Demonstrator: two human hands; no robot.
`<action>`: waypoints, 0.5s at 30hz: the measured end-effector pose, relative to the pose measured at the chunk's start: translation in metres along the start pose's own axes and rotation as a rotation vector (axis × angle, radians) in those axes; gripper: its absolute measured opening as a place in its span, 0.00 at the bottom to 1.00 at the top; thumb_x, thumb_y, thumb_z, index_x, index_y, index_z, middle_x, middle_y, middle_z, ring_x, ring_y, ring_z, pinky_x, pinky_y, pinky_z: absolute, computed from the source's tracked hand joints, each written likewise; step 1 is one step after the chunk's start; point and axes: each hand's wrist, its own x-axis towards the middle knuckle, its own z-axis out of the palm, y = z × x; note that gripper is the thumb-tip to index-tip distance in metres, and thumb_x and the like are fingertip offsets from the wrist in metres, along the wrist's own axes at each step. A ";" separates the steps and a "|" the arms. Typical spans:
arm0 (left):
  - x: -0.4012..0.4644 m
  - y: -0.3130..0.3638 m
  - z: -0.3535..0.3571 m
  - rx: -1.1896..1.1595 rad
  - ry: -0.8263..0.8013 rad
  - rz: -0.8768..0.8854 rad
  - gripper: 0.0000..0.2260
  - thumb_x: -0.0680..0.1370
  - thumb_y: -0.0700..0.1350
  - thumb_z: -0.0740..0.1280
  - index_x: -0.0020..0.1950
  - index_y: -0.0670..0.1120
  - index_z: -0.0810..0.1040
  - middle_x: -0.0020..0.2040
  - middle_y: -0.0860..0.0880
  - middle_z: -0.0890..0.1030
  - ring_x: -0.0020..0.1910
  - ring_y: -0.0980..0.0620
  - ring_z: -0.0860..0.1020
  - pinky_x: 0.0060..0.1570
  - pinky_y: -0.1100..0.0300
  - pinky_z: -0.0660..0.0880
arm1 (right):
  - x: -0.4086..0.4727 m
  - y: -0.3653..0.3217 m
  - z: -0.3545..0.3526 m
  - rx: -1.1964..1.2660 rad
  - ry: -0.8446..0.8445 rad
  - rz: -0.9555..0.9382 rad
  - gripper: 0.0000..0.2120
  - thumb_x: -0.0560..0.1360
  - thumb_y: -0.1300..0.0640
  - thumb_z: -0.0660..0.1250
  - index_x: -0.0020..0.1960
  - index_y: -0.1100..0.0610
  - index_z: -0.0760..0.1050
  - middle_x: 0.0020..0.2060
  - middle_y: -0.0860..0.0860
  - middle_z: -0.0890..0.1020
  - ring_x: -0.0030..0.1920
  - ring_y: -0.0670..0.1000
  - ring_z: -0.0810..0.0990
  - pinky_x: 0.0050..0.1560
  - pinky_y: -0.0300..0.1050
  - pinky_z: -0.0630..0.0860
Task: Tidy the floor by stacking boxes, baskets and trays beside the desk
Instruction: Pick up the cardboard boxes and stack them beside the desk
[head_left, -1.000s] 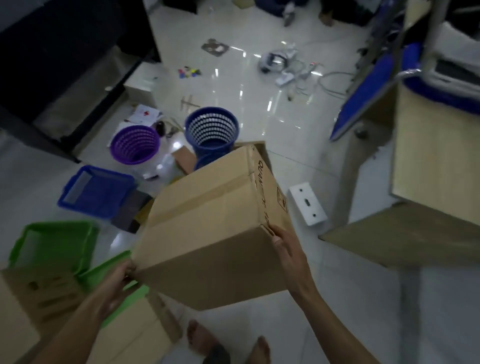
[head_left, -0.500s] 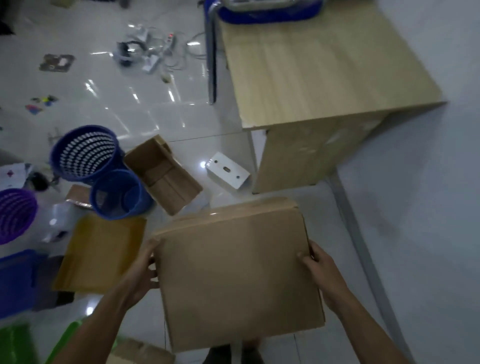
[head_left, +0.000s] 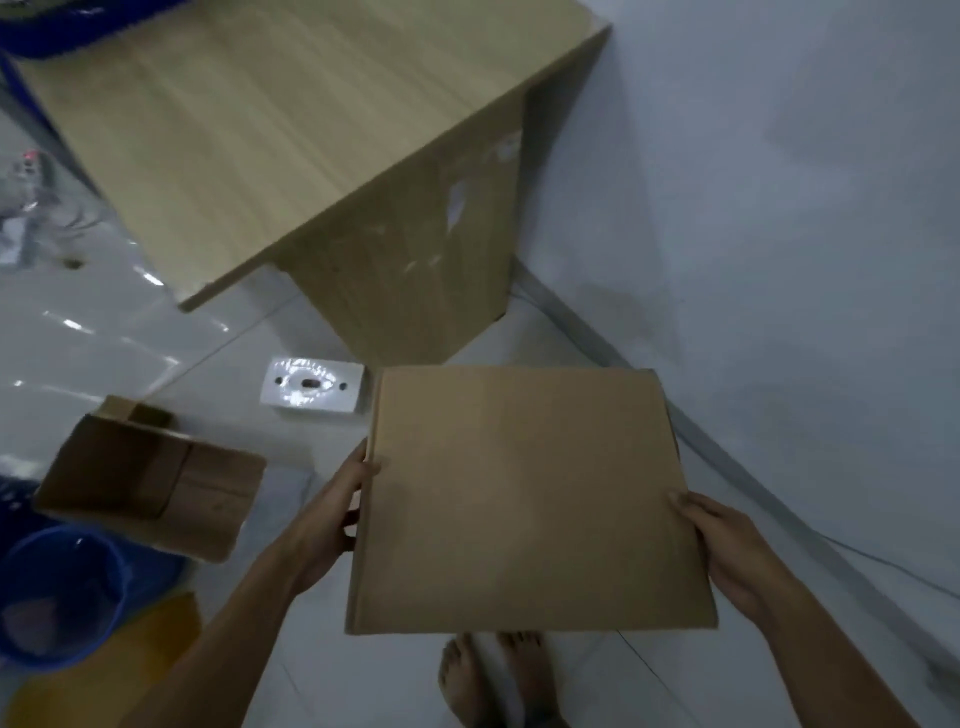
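- Cardboard box (head_left: 530, 499) is held above the floor (head_left: 156, 338), near the desk's (head_left: 270, 130) side panel, with the wall (head_left: 805, 208) to its right.
- Its broad flat face points up at the camera; the long axis runs near to far, tilted slightly left.
- Left hand (head_left: 332, 514) grips the box's left edge; right hand (head_left: 727, 551) grips the right edge, thumb on top.
- An open carton (head_left: 150, 478) lies on its side at left, a blue bin (head_left: 57, 592) nearer, and a white plate (head_left: 311, 387) just beyond the box.

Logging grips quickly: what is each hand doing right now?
Left hand: holding the left edge of the cardboard box.
Right hand: holding the box's right edge.
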 end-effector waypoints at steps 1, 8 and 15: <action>0.012 0.006 0.007 0.026 -0.025 -0.001 0.15 0.80 0.59 0.57 0.66 0.71 0.67 0.59 0.53 0.76 0.45 0.50 0.76 0.38 0.58 0.75 | 0.006 0.002 -0.007 0.040 0.012 0.011 0.21 0.76 0.51 0.68 0.65 0.61 0.75 0.57 0.54 0.83 0.57 0.54 0.81 0.60 0.49 0.73; 0.084 0.013 0.056 0.033 -0.081 0.054 0.18 0.81 0.52 0.52 0.63 0.53 0.78 0.63 0.56 0.78 0.62 0.51 0.76 0.59 0.53 0.72 | 0.039 0.025 -0.057 0.192 0.109 0.042 0.25 0.75 0.46 0.68 0.65 0.61 0.76 0.55 0.54 0.83 0.56 0.54 0.82 0.61 0.51 0.75; 0.111 0.058 0.115 0.214 -0.272 0.067 0.21 0.82 0.56 0.51 0.62 0.53 0.80 0.59 0.50 0.81 0.60 0.50 0.78 0.61 0.48 0.72 | 0.027 0.033 -0.095 0.339 0.066 0.120 0.20 0.76 0.40 0.63 0.60 0.52 0.79 0.52 0.52 0.79 0.50 0.56 0.77 0.51 0.53 0.75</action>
